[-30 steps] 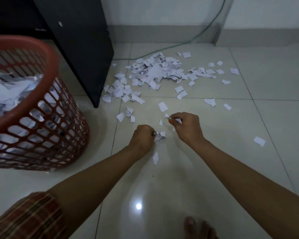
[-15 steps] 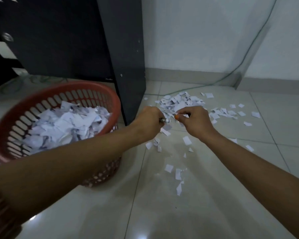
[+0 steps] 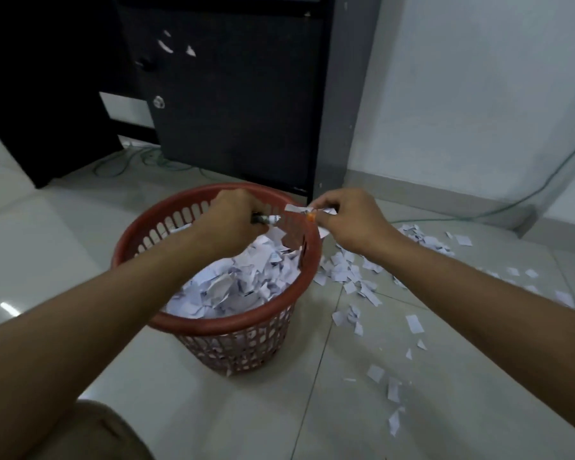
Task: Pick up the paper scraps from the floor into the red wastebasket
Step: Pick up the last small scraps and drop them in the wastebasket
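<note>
Half a second ago my hands were still out over the scattered pile on the tiles, with the basket off to my left; now both have swung across and sit above the basket's far rim, and the basket lies right in front of me. My left hand (image 3: 234,215) is curled tight, fingers wrapped round a small dark-and-white crumpled wad (image 3: 267,219) that pokes out on the thumb side, directly over the heap inside. My right hand (image 3: 349,215) pinches a few white paper scraps (image 3: 296,208) between thumb and fingertips, the other fingers folded under; the strips stick out toward my left hand, and something small and orange (image 3: 310,217) shows at the pinch, though I cannot tell what it is. This hand hangs just over the right edge of the rim, part above the floor. Below both hands the red wastebasket (image 3: 239,318) stands upright on the pale tiles, its lattice wall showing paper through the holes, filled close to the brim with torn white pieces (image 3: 233,283). To its right, loose scraps on the floor (image 3: 352,273) trail from just beside the basket out along the tiles toward my right forearm. Behind the basket stands a dark cabinet (image 3: 236,104), and a green cable (image 3: 512,207) runs along the foot of the white wall.
</note>
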